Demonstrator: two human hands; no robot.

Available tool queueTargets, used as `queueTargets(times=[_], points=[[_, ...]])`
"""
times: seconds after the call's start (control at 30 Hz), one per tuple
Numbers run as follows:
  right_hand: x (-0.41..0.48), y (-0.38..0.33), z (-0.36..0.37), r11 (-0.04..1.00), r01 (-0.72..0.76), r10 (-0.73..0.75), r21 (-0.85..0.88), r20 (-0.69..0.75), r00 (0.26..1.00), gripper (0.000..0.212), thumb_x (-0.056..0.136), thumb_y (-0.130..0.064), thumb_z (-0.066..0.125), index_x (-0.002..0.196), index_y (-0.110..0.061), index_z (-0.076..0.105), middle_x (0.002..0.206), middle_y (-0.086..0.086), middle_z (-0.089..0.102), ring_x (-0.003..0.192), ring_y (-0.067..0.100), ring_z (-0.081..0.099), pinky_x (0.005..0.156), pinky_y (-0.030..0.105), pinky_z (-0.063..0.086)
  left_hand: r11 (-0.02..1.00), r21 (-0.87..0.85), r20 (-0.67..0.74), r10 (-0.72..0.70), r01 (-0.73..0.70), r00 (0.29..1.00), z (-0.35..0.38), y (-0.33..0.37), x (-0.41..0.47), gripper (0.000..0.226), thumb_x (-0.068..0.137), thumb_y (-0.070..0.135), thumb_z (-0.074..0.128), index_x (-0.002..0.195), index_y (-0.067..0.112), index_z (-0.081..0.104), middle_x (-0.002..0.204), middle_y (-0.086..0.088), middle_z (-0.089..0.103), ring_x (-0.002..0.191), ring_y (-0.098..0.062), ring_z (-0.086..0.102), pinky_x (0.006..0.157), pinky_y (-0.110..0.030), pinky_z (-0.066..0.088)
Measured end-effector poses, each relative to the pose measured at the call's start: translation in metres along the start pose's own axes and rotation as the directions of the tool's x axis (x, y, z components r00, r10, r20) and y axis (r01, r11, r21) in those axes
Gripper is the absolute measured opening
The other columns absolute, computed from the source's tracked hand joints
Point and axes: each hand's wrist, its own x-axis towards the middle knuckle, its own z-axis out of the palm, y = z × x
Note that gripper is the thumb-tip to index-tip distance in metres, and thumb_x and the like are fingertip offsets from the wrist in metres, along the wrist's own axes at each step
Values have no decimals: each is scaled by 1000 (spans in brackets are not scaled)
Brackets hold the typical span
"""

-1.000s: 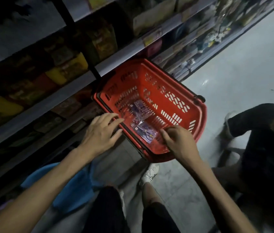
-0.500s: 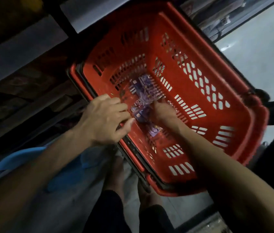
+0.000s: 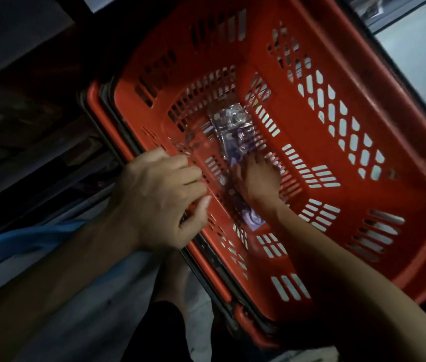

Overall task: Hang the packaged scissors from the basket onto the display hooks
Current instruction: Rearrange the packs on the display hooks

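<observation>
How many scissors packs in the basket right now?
2 visible: far scissors pack on the red basket floor beyond the right hand; near scissors pack under that wrist. Blur and the hand may hide more.

**Setting:** retail shop aisle, dimly lit.

**Evidence:**
- Red plastic shopping basket (image 3: 264,48) with slotted walls.
- Dark tiers of store shelves (image 3: 18,40) just left of the basket.
- Pale smooth floor (image 3: 421,61) beyond the basket's right rim.
- Low shelf edge with goods (image 3: 374,9), blurred, past the basket's far corner.
- Clear retail packs (image 3: 232,126) on the basket's bottom.
</observation>
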Motion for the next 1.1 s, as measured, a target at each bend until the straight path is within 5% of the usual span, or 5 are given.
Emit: queueTargets(times=[0.17,0.37,0.5,0.93,1.1], points=[[12,4,7,965,-238,239,108,6,971,82,101,-62,44,151,2,35,148,32,44,131,46,50,101,52,45,1000,3,-7,-10,10,1000,2,1,-1,41,99,32,39,68,18,61,69,0,55,66,-26,51,67,-39,36],[32,-5,4,907,-368,373,204,14,928,77,84,-61,70,136,-6,58,134,23,61,123,40,60,103,48,50,1000,5,-11,-9,9,1000,1,2,-1,40,99,31,40,66,17,58,68,-1,54,66,-26,50,68,-39,32],[37,3,-19,865,-267,269,426,57,962,80,76,-73,45,128,-14,60,120,14,66,109,35,65,93,45,55,1000,18,-4,-24,24,1000,0,3,-1,42,100,33,37,67,18,60,69,0,56,69,-26,53,70,-41,37],[0,32,-106,581,-270,269,768,132,954,29,86,-34,72,113,-24,73,99,-7,78,93,16,75,87,39,61,998,20,8,-52,52,999,-3,5,-1,34,96,30,47,67,18,61,68,0,56,69,-26,55,71,-41,40],[-29,24,-86,702,-378,330,603,195,924,21,99,-39,63,108,-20,68,88,-6,68,79,13,64,69,23,45,998,-1,0,-57,57,998,-1,6,-1,34,95,29,47,67,17,61,69,-1,56,68,-26,53,69,-43,42]])
